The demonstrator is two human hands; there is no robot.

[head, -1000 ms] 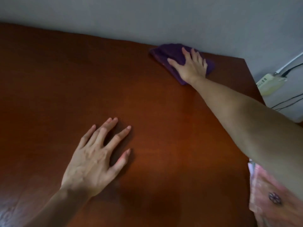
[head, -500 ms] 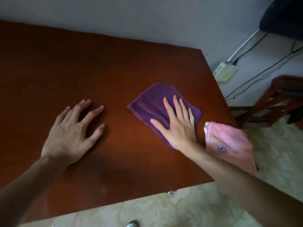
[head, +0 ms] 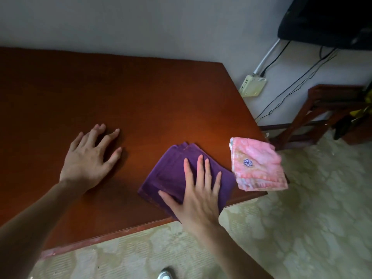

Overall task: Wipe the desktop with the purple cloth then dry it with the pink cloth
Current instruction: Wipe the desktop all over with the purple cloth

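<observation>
The folded purple cloth (head: 171, 176) lies on the reddish-brown desktop (head: 141, 93), close to its near edge. My right hand (head: 198, 196) presses flat on the cloth with fingers spread, covering its near right part. A folded pink cloth (head: 259, 166) with a small purple flower mark rests at the desk's near right corner, just right of the purple cloth, and partly overhangs the edge. My left hand (head: 90, 158) lies flat on the bare desktop to the left, fingers apart, holding nothing.
The desk's far edge meets a grey wall. A pale power strip (head: 252, 85) and black cables hang on the wall to the right. A wooden chair (head: 326, 113) stands right of the desk on a patterned floor. A dark object (head: 326, 21) fills the upper right corner.
My right hand has dragged the purple cloth from the far right corner back to the desk's near edge. The view has tilted down, bringing the pink cloth and floor into sight.
</observation>
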